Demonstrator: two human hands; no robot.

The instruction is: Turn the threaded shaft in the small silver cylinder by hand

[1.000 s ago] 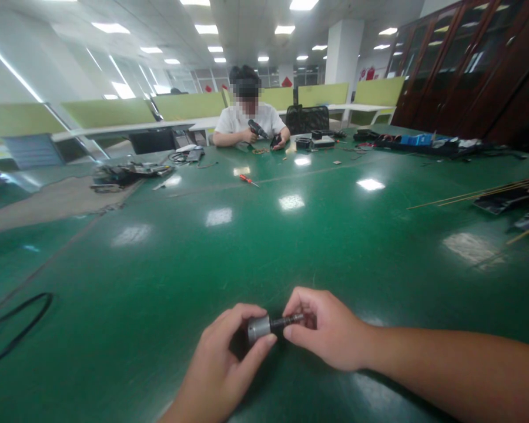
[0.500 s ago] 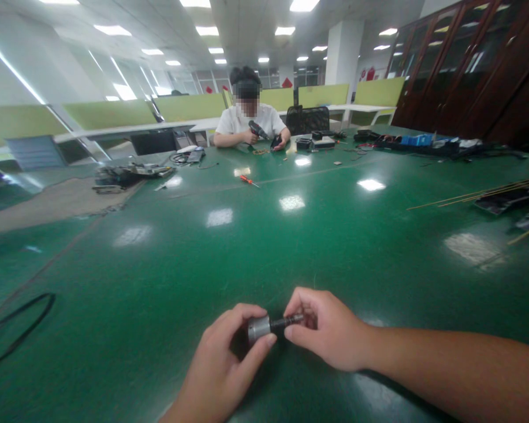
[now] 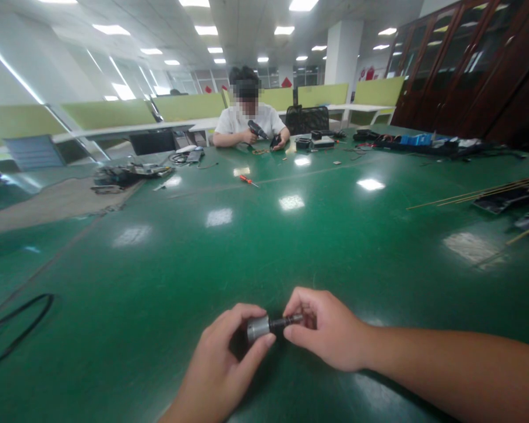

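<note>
In the head view, the left hand point(image 3: 223, 358) pinches the smooth, silvery metal cylinder point(image 3: 258, 329) above the glossy green table point(image 3: 167, 270). The right hand point(image 3: 326, 329) closes narrowly around the dark, slim shaft point(image 3: 283, 322) projecting from it; its paler tip looks ribbed, perhaps threaded.

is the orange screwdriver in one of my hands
No, the orange screwdriver lies on the green table, well beyond both hands.

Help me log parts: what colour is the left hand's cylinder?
The cylinder is silver, head view.
</note>
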